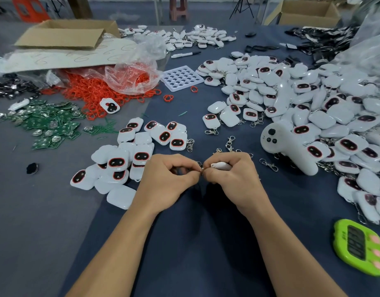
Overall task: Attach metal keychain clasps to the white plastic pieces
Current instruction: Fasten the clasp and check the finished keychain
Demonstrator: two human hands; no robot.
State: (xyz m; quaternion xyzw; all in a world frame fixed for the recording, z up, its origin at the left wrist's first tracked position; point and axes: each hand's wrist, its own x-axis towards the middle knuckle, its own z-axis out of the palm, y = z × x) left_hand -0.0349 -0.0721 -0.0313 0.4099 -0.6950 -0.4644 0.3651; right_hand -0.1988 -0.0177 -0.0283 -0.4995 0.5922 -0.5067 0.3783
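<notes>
My right hand (232,174) grips a white plastic piece (221,166), only its top edge showing between the fingers. My left hand (169,176) pinches a small metal clasp ring (201,168) right at the piece's corner, where both sets of fingertips meet. Most of the clasp is hidden under my fingers. Loose metal clasps (230,143) lie on the dark cloth just beyond my hands. A small pile of white pieces (131,155) sits to the left, and a large heap of white pieces (302,108) spreads over the right.
A white handheld controller (285,146) lies right of my hands. A green timer (359,246) sits at the near right. Green circuit boards (47,125), red rubber rings (103,91), a white perforated tray (181,77) and a cardboard box (64,35) fill the far left.
</notes>
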